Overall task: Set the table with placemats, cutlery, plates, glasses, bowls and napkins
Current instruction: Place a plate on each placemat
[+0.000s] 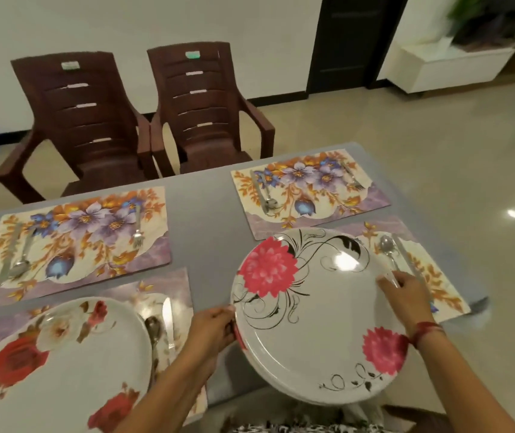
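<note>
A stack of white plates, the top one with pink flowers (pixel 312 317), is held over the near right placemat (pixel 437 276). My left hand (pixel 215 329) grips the stack's left rim and my right hand (pixel 406 298) grips the right rim. A white plate with red roses (pixel 62 364) lies on the near left placemat (pixel 175 285), next to a spoon (pixel 153 329) and a knife (pixel 167 317). The far left placemat (pixel 71 245) and the far right placemat (pixel 309 195) carry only cutlery. Beside my right hand lie a spoon (pixel 387 248) and a knife (pixel 406 257).
The grey table (pixel 206 201) ends close behind the far placemats. Two brown plastic chairs (pixel 84 120) (pixel 206 101) stand at its far side. Tiled floor opens to the right, with a white cabinet (pixel 456 67) at the back.
</note>
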`<state>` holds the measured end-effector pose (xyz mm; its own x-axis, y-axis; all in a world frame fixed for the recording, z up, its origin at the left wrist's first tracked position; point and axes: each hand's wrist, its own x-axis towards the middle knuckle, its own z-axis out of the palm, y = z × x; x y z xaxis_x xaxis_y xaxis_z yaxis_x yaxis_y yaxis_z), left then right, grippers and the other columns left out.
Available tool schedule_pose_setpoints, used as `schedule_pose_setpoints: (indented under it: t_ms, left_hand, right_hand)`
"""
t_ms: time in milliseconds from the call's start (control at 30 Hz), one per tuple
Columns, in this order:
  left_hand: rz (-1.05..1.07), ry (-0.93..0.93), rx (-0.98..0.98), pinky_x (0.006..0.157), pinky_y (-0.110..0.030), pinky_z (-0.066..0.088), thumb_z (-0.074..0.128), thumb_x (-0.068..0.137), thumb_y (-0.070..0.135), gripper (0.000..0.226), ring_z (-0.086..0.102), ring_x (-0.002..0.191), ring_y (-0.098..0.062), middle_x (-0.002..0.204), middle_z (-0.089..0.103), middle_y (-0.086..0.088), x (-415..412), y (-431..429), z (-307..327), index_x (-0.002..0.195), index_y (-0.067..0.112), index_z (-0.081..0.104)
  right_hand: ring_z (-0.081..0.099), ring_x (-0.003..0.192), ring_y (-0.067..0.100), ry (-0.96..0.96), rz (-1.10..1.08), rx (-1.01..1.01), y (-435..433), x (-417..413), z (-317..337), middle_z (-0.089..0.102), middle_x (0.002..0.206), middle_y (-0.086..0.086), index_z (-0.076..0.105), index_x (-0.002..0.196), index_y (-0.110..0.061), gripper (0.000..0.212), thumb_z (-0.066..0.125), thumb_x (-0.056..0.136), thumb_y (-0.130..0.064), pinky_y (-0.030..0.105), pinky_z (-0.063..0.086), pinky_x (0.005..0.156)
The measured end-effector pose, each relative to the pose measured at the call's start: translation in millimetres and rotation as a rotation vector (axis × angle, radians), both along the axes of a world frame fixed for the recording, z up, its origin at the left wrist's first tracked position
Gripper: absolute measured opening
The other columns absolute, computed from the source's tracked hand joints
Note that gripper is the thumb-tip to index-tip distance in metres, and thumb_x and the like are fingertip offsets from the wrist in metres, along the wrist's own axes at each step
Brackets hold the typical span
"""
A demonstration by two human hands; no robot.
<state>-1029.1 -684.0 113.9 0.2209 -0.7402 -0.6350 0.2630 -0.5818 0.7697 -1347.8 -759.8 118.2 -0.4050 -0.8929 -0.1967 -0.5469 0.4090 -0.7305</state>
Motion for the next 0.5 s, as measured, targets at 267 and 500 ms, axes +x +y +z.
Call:
schedule_pose_setpoints:
  t_ms: [267,500]
  left_hand:
    - [0.19,-0.117,-0.01,0.054,-0.026,0.053,0.058,0.092,0.006,0.014,0.057,0.063,-0.02,0.071,0.066,-0.009,-105,-45,-27,0.092,0.007,0.072]
    - [0.375,-0.392,0.052,0.081,-0.039,0.056,0.061,0.09,0.007,0.021,0.067,0.085,-0.024,0.09,0.071,-0.003,-164,-57,-47,0.106,0.015,0.072]
  right_hand:
    - [0.055,0.06,0.027,0.035,0.106,0.018,-58,-94,-16,0.06,0.061,0.007,0.067,0.073,-0.007,0.018,0.07,0.082,-0.023,0.032,0.044,0.058]
    - [0.051,0.058,0.017,0.066,0.287,0.124,-91,-142,-44,0.056,0.061,0.002,0.06,0.07,-0.008,0.018,0.07,0.082,-0.017,0.027,0.037,0.054]
